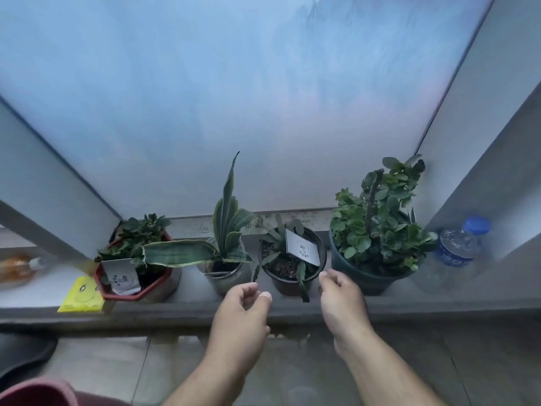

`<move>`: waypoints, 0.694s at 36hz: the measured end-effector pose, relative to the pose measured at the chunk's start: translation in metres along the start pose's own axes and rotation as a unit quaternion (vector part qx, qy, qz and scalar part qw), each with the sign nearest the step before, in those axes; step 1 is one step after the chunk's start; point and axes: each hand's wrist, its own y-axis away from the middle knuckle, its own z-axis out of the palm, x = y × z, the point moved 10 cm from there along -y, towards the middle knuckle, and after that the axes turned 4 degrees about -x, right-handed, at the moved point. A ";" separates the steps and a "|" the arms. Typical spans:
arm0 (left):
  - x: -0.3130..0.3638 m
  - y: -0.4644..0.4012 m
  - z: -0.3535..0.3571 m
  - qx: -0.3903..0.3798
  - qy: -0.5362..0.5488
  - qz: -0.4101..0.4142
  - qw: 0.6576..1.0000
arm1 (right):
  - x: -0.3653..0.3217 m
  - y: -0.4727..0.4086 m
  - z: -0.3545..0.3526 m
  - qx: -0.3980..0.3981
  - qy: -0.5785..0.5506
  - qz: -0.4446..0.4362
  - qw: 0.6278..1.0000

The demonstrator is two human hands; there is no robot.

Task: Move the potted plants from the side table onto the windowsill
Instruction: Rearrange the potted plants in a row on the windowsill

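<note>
Several potted plants stand in a row on the grey windowsill (439,306). From left: a red octagonal pot (134,291) with a white tag, a silver pot with a snake plant (227,276), a small dark pot (288,284) with a white card, and a big dark green pot (366,276) with a bushy plant. My left hand (241,315) hovers just in front of the silver pot, fingers loosely curled, holding nothing. My right hand (341,300) sits beside the small dark pot's right rim, fingers apart, empty. The side table is out of view.
A clear water bottle with a blue cap (456,247) stands at the sill's right end. A yellow packet (83,294) lies at the left, with an orange bottle (17,268) beyond it. Frosted window glass rises behind the plants. Tiled floor lies below.
</note>
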 end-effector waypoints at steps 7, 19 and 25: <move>-0.016 -0.045 0.029 -0.012 -0.031 0.005 0.999 | 0.000 -0.014 0.003 -0.012 0.002 0.017 1.000; 0.003 -0.061 0.037 0.013 -0.082 0.076 0.994 | 0.004 -0.018 0.006 0.057 -0.071 0.012 0.996; -0.014 -0.080 0.034 -0.007 -0.058 0.080 0.995 | 0.010 0.001 0.013 0.053 -0.108 0.060 0.991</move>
